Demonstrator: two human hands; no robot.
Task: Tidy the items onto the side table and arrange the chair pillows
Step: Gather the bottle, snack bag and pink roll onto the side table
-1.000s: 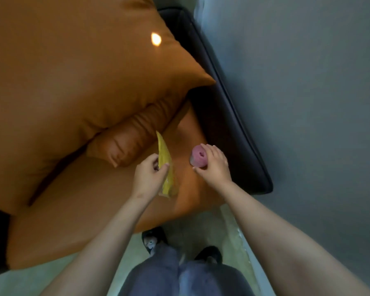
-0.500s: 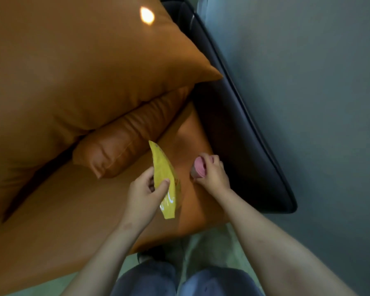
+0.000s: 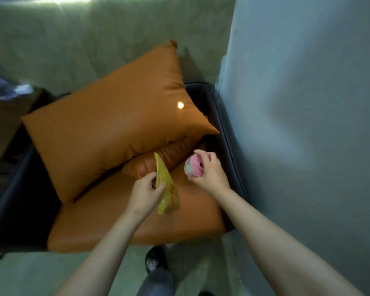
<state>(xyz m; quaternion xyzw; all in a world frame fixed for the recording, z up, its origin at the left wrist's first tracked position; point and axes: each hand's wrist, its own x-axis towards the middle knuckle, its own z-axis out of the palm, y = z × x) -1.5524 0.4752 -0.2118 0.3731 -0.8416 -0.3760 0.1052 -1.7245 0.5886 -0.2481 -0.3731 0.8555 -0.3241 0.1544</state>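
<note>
Left hand point(image 3: 145, 194) pinched a yellow packet point(image 3: 166, 189) above the orange seat cushion point(image 3: 126, 223) of the dark armchair point(image 3: 228, 150). Right hand point(image 3: 210, 173) was wrapped round a pink container point(image 3: 193, 166) over the armchair's right side. A large orange pillow point(image 3: 115, 129) lay across a smaller orange pillow point(image 3: 173, 153) on the armchair. A grey wall point(image 3: 308, 103) stood right of the armchair, a blurred brown surface point(image 3: 0, 124) left of it, and green floor point(image 3: 30, 274) in front.

Grey wall point(image 3: 308, 103), pale green floor point(image 3: 19, 274).
</note>
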